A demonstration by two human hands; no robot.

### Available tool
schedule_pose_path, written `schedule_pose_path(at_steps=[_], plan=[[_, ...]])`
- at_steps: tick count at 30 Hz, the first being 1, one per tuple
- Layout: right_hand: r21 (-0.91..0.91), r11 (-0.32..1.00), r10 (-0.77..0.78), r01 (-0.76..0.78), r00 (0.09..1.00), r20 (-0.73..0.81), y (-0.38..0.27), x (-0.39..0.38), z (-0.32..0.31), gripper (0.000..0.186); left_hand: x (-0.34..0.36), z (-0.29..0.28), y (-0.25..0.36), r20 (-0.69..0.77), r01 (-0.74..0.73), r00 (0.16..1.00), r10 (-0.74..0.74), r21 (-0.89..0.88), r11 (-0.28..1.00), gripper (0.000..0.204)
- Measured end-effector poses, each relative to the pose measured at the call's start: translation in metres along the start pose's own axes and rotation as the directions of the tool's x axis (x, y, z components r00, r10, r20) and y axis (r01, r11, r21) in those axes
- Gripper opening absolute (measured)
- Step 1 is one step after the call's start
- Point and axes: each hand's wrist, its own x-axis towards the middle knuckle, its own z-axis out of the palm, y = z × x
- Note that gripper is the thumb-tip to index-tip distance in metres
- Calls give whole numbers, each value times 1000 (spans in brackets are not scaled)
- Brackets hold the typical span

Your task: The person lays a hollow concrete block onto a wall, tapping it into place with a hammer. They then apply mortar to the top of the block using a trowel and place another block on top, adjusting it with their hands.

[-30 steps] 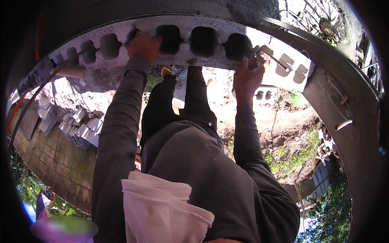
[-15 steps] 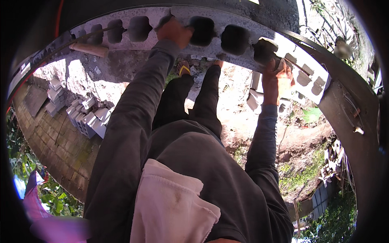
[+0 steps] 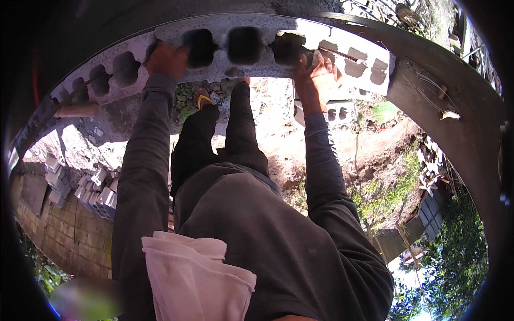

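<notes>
Before me a row of grey hollow concrete blocks [image 3: 222,43] forms the top of a wall, its dark square cells facing up. My left hand [image 3: 167,60] is closed on one block at its left end, fingers bent over and partly hidden in shadow. Toward that block's right end, in sunlight, my right hand [image 3: 316,77] grips its near edge, with some fingers dipping into or beside a cell. A ribbed steel bar [image 3: 342,53] lies along the cells just right of my right hand.
A wooden piece [image 3: 77,111] sticks out beside the wall at left. Stacked blocks [image 3: 96,195] stand on paving lower left. Below are my feet, one in a yellow-strapped sandal [image 3: 204,99], and rough earth. Wire scraps [image 3: 439,91] lie on the dark surface at right.
The whole view has shifted, so wall, hands and ground sit farther left in the picture. Both hands keep their hold at about the same spots on the block.
</notes>
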Motion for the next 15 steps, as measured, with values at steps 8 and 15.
schedule_pose_path(at_steps=[8, 15], plan=[[36, 998, 60, -59, 998, -14, -3, 6, -8, 43, 2, -6, 9, 31, 45, 998, -48, 85, 995, 68], [11, 997, 75, -76, 996, 50, -2, 8, -14, 43, -11, -6, 15, -96, 6, 995, -3, 25, 1000, 60]])
